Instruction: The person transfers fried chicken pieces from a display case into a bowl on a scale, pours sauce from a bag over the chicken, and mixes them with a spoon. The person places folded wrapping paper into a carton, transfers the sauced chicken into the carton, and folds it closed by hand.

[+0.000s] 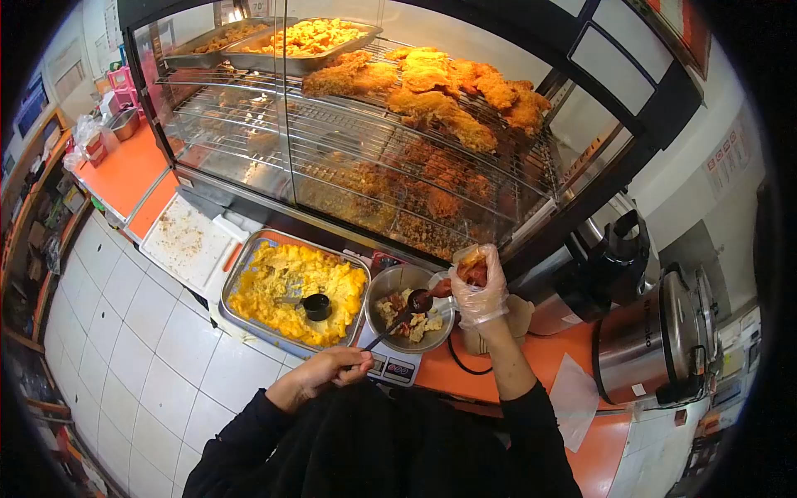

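Observation:
My left hand (pixel 328 372), bare, is closed around the dark handle of a ladle (pixel 388 329). The ladle's round head, dark and reddish inside, sits in a metal bowl (pixel 445 318) among pale, crumbly food pieces. This bowl rests on a kitchen scale (pixel 397 368). My right hand (pixel 481 303) wears a clear plastic glove and grips a reddish-brown piece of food (pixel 472 271) at the bowl's right rim. Part of that piece is covered by the fingers and the plastic. Left of the bowl, a metal tray (pixel 365 290) holds yellow food and a black measuring cup (pixel 316 307).
A heated glass display case (pixel 290 199) stands behind the bowl, with fried pieces on wire racks and trays on top. At right is a large steel cooker (pixel 635 349) on the orange counter (pixel 602 448). A white lid or board (pixel 187 236) with crumbs lies left of the tray.

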`<state>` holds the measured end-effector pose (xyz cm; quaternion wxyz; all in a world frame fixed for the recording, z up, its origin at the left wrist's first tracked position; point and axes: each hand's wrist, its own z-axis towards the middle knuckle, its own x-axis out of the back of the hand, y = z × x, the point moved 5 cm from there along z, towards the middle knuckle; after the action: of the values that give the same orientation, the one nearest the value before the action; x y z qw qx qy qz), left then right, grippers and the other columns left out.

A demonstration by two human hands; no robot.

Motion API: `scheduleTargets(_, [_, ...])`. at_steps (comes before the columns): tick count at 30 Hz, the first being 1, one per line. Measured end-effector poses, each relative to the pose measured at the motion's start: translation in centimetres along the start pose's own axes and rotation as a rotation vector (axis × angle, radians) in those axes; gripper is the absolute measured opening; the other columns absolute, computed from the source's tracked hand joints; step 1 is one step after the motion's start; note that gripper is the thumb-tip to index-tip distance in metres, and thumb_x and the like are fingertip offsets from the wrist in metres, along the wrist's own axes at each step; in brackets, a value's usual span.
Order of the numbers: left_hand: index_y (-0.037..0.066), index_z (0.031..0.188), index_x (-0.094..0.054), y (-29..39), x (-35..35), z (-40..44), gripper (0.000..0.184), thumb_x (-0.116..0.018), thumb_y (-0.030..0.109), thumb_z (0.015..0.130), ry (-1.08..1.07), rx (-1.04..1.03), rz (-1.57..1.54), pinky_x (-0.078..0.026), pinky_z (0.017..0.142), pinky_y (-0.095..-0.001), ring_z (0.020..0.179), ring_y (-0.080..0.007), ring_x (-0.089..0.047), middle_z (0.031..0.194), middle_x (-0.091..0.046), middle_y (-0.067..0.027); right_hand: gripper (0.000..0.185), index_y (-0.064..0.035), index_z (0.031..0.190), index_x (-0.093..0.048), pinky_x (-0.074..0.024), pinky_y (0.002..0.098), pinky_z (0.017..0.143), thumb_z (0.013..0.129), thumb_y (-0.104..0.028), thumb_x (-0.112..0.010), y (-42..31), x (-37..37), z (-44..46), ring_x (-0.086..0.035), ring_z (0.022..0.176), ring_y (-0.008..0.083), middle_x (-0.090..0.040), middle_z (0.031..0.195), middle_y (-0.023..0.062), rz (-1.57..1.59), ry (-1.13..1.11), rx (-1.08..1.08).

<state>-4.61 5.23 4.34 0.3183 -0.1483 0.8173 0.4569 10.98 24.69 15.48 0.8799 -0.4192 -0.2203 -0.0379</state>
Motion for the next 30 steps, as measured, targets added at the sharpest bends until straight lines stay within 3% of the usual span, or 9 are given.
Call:
scheduleTargets(18, [0.009,0.079,-0.047,0.0,-0.2,0.4,0.025,-0.041,0.022,0.099,-0.102,-0.021,-0.081,-0.017,0.041,-0.0207,0.046,-0.0034,-0.024,0.055,-0.029,0.0082,0.034,-0.006,0.1,-0.05,-0.0484,0.0289,0.071,0.07,-0.001,-0.065,0.5,-0.5,-0.2,-0.058,0.077,0.0149,-0.058,0.087,0.0071,-0.003,-0.063,-0.073])
scheduleTargets(23, [0.008,0.078,-0.046,0.4,-0.5,0.0,0.026,-0.04,0.02,0.1,-0.089,0.004,-0.103,-0.018,0.042,-0.021,0.045,-0.0041,-0.023,0.055,-0.027,0.0084,0.035,-0.0058,0.1,-0.048,-0.0482,0.0291,0.071,0.072,-0.004,-0.07,1.1,-0.9,-0.3,-0.056,0.075,0.0145,-0.056,0.084,0.0062,0.124,-0.019,-0.123])
scheduleTargets(27, [0.009,0.077,-0.046,0.1,0.1,0.0,0.027,-0.039,0.021,0.1,-0.094,-0.01,-0.114,-0.018,0.042,-0.0213,0.045,-0.0043,-0.022,0.054,-0.027,0.0085,0.047,-0.0061,0.103,-0.044,-0.0483,0.0284,0.071,0.073,-0.012,-0.079,1.0,-0.6,-0.5,-0.055,0.077,0.0131,-0.055,0.088,0.0052,0.133,-0.072,-0.156])
scheduleTargets(30, [0.009,0.077,-0.045,-0.1,0.3,0.0,0.027,-0.039,0.022,0.1,-0.098,-0.011,-0.119,-0.017,0.042,-0.0212,0.045,-0.0044,-0.022,0.054,-0.027,0.0083,0.051,-0.0086,0.105,-0.039,-0.0508,0.0259,0.073,0.073,-0.006,-0.079,1.7,-0.9,-1.3,-0.057,0.081,0.0123,-0.053,0.095,0.0058,0.268,-0.136,-0.105])
